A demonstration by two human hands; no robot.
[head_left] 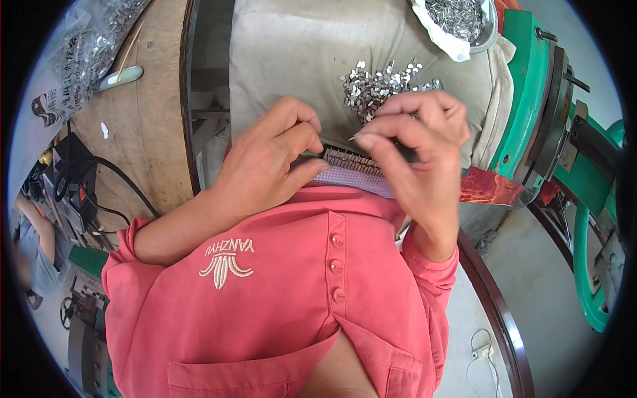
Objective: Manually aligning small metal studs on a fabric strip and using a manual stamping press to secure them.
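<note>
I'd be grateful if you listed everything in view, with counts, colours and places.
beige cloth: one, upper centre
small metal pieces: uncountable, silver-grey, piled on the beige cloth
bowl: one, grey, white-lined, holding more pieces, top right
slotted rack: one, grey-brown, between the hands
checked cloth: one, lavender, below the rack
wooden table: one, brown, left
plastic bag: one, clear, upper left
oblong handle: one, pale green, on the table
cables: several, black, left
machinery: green and black, right; more lower left
co-worker's arm: one, far left
shirt: one, coral red, lower centre
left grip: one, bare, at the rack's left end
right grip: one, bare, pinching a tiny piece above the rack
</note>
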